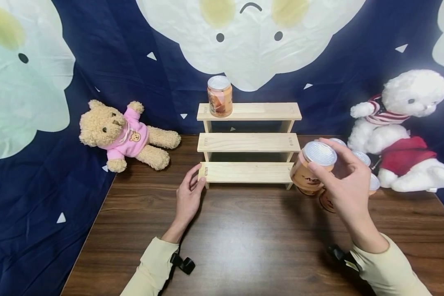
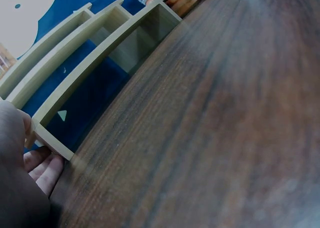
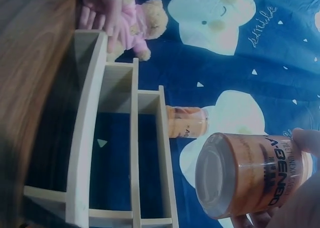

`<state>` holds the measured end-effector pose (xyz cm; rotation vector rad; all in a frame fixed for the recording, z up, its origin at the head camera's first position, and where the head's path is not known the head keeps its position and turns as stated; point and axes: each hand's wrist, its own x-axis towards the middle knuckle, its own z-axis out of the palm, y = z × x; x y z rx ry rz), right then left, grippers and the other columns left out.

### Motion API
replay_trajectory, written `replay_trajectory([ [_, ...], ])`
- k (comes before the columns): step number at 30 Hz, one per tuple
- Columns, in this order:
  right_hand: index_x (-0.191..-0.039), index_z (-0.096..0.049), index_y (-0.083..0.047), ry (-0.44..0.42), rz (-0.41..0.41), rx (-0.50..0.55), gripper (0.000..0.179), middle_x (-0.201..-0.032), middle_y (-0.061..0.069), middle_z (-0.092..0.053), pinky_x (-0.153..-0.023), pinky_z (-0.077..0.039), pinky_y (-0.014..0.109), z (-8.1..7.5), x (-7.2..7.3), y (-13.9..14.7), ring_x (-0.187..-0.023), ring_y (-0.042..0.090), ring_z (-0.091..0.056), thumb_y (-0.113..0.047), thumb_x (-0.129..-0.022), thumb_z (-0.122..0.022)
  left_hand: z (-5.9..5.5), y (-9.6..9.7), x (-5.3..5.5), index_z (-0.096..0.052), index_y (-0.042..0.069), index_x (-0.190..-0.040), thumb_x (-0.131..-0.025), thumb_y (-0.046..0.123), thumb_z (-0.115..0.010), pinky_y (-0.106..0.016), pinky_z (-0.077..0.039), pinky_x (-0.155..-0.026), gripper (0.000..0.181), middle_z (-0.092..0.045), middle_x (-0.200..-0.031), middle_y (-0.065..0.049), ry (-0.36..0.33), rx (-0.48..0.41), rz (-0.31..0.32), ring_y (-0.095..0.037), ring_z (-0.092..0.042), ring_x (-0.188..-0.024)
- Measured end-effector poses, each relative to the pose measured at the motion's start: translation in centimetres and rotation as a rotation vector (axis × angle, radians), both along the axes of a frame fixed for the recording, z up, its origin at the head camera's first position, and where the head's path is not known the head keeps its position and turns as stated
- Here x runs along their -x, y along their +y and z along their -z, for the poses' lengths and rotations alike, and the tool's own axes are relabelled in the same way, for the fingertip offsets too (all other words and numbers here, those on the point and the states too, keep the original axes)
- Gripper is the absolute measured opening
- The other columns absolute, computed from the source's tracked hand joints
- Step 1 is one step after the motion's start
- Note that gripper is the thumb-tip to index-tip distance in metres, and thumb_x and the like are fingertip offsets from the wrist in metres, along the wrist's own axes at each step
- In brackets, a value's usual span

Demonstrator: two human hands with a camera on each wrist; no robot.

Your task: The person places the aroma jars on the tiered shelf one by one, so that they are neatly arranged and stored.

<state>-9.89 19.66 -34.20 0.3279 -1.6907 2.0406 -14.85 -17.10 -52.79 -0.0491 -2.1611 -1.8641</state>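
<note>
A three-step wooden display shelf (image 1: 248,172) stands on the table. At the left end of its lowest step, my left hand (image 1: 188,201) grips the board, thumb in front and the other fingers around the end in the left wrist view. My right hand (image 1: 351,189) holds an orange can (image 3: 265,173) with a clear base and a silver ribbed lid, lifted off the table just right of the shelf. In the right wrist view the can lies sideways across the picture. A similar can (image 1: 220,98) stands upright on the top step, toward the left.
Several more cans (image 1: 373,183) stand on the table (image 1: 237,246), partly hidden behind my right hand. A teddy bear (image 1: 129,135) in pink sits at the left, and a white plush bear (image 1: 403,127) in red at the right. A dark blue cloth (image 1: 126,53) hangs behind.
</note>
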Motion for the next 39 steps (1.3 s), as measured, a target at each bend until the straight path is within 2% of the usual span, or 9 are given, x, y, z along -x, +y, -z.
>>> replay_trajectory([
  [3, -0.134, -0.072, 0.010, -0.021, 0.006, -0.003, 0.051, -0.128, 0.017, -0.076, -0.092, -0.059, 0.024, -0.4, 0.6, -0.5, -0.110, 0.022, -0.070, 0.025, -0.086, -0.076, -2.0, 0.7, -1.0, -0.068, 0.019, -0.153, -0.109, 0.020, -0.073, -0.026, -0.062, -0.099, 0.045, -0.078, -0.132, -0.022, 0.023, 0.020, -0.018, -0.028, -0.078, -0.119],
  [6, -0.134, -0.074, 0.006, -0.060, 0.027, -0.010, 0.051, -0.129, 0.017, -0.076, -0.090, -0.059, 0.024, -0.8, 1.2, -1.2, -0.109, 0.022, -0.071, 0.024, -0.087, -0.077, -1.3, 0.5, -0.6, -0.068, 0.020, -0.153, -0.109, 0.022, -0.074, -0.025, -0.062, -0.098, 0.044, -0.078, -0.132, -0.021, 0.023, 0.027, -0.024, -0.026, -0.078, -0.118],
  [9, -0.134, -0.076, 0.003, -0.081, 0.036, -0.019, 0.050, -0.130, 0.016, -0.075, -0.091, -0.059, 0.024, -1.0, 2.0, -1.9, -0.109, 0.022, -0.070, 0.022, -0.087, -0.078, 0.0, 0.1, 0.0, -0.069, 0.022, -0.153, -0.108, 0.024, -0.076, -0.028, -0.063, -0.099, 0.045, -0.078, -0.132, -0.020, 0.019, 0.017, -0.018, -0.026, -0.078, -0.119],
  [14, -0.136, -0.074, 0.002, -0.093, 0.011, -0.028, 0.049, -0.130, 0.013, -0.076, -0.094, -0.057, 0.025, -1.4, 3.3, -3.3, -0.113, 0.021, -0.070, 0.017, -0.089, -0.080, 1.6, -0.6, 0.7, -0.069, 0.036, -0.151, -0.107, 0.028, -0.078, -0.027, -0.062, -0.100, 0.045, -0.081, -0.132, -0.005, -0.032, 0.017, -0.017, -0.020, -0.078, -0.120],
  [18, -0.136, -0.074, 0.001, -0.089, -0.006, -0.024, 0.049, -0.127, 0.012, -0.076, -0.094, -0.058, 0.025, -1.7, 4.4, -4.3, -0.111, 0.020, -0.070, 0.013, -0.089, -0.083, 2.0, -0.8, 0.9, -0.068, 0.043, -0.150, -0.107, 0.031, -0.077, -0.029, -0.063, -0.101, 0.045, -0.081, -0.131, 0.003, -0.038, 0.034, -0.007, -0.019, -0.078, -0.120],
  [23, -0.136, -0.074, 0.000, -0.072, -0.015, -0.031, 0.049, -0.125, 0.012, -0.075, -0.094, -0.059, 0.026, -2.0, 5.7, -5.2, -0.111, 0.021, -0.071, 0.009, -0.089, -0.084, 2.0, -0.9, 1.0, -0.068, 0.044, -0.150, -0.107, 0.033, -0.077, -0.032, -0.062, -0.102, 0.045, -0.080, -0.132, 0.003, -0.034, 0.028, 0.001, -0.020, -0.077, -0.122],
  [28, -0.138, -0.074, -0.002, -0.094, -0.018, -0.073, 0.048, -0.127, 0.010, -0.074, -0.092, -0.058, 0.025, -2.3, 6.9, -5.8, -0.112, 0.020, -0.070, 0.000, -0.091, -0.086, 1.1, -0.4, 0.6, -0.069, 0.041, -0.149, -0.108, 0.028, -0.077, -0.027, -0.061, -0.102, 0.045, -0.080, -0.133, -0.001, -0.066, 0.011, -0.019, -0.017, -0.077, -0.121],
  [35, -0.135, -0.075, -0.005, -0.099, 0.002, -0.125, 0.047, -0.129, 0.010, -0.073, -0.095, -0.058, 0.026, -2.5, 8.9, -6.2, -0.114, 0.021, -0.071, -0.008, -0.091, -0.089, -2.5, 0.9, -1.2, -0.067, 0.018, -0.154, -0.109, 0.016, -0.071, -0.025, -0.061, -0.100, 0.045, -0.077, -0.134, -0.023, -0.010, 0.041, -0.033, -0.033, -0.077, -0.121],
  [39, -0.138, -0.073, -0.003, -0.096, 0.024, -0.143, 0.049, -0.129, 0.009, -0.074, -0.094, -0.059, 0.026, -2.4, 10.1, -6.3, -0.114, 0.020, -0.072, -0.008, -0.091, -0.089, -2.4, 1.0, -1.1, -0.069, 0.018, -0.152, -0.108, 0.018, -0.073, -0.023, -0.061, -0.097, 0.044, -0.078, -0.131, -0.023, 0.006, 0.029, -0.036, -0.031, -0.078, -0.119],
])
